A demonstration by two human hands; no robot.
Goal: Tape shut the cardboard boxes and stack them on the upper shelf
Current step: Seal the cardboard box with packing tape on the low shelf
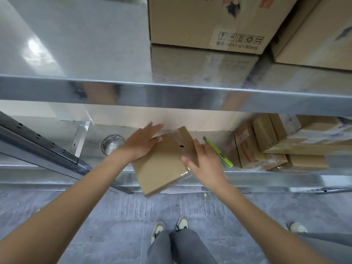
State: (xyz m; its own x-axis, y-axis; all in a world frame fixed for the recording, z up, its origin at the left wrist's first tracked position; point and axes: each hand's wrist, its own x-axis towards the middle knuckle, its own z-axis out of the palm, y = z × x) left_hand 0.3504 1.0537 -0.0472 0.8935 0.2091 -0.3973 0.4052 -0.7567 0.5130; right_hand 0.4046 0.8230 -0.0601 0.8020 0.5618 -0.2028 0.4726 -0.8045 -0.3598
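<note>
A small flat cardboard box (pixel 162 164) lies tilted on the lower metal shelf (pixel 266 181), its near corner jutting past the shelf's front edge. Clear tape shines along its right side. My left hand (pixel 142 142) rests flat on the box's upper left edge with straight fingers. My right hand (pixel 203 161) presses on the taped right side, fingers spread. A roll of clear tape (pixel 112 144) lies on the shelf left of the box. The upper shelf (pixel 76 54) carries two large cardboard boxes (pixel 205 21) at the right.
A yellow-green utility knife (pixel 219 152) lies right of the small box. Several small taped boxes (pixel 270 143) are piled at the lower shelf's right end. A slotted metal upright (pixel 42 147) slants at the left. Another person's shoe (pixel 298 227) stands on the grey floor at the right.
</note>
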